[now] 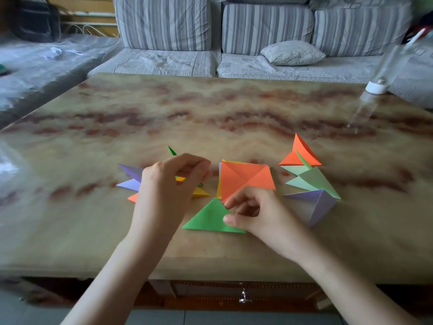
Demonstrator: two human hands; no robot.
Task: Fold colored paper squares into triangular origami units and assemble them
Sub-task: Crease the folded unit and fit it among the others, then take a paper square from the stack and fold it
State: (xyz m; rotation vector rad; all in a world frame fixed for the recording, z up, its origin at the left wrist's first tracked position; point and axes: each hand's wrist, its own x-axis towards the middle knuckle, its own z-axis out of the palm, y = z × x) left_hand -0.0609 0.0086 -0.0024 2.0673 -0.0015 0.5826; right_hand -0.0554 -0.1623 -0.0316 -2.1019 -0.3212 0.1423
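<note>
My left hand (168,184) hovers with curled fingers over a multicoloured assembled piece (131,179), whose purple, orange, yellow and dark green points stick out around it; whether it grips the piece is hidden. My right hand (250,212) pinches the right corner of a green folded triangle (208,219) lying flat on the table. Just behind it lies a stack of creased paper squares (246,178) with an orange one on top. To the right sit folded units: orange (300,153), pale green (314,179) and purple (318,202).
The marble-patterned table (210,118) has its front edge near me, with a drawer handle (244,299) below. A clear bottle with a white cap (375,87) stands at the far right. A striped sofa with a cushion (293,52) lies beyond the table.
</note>
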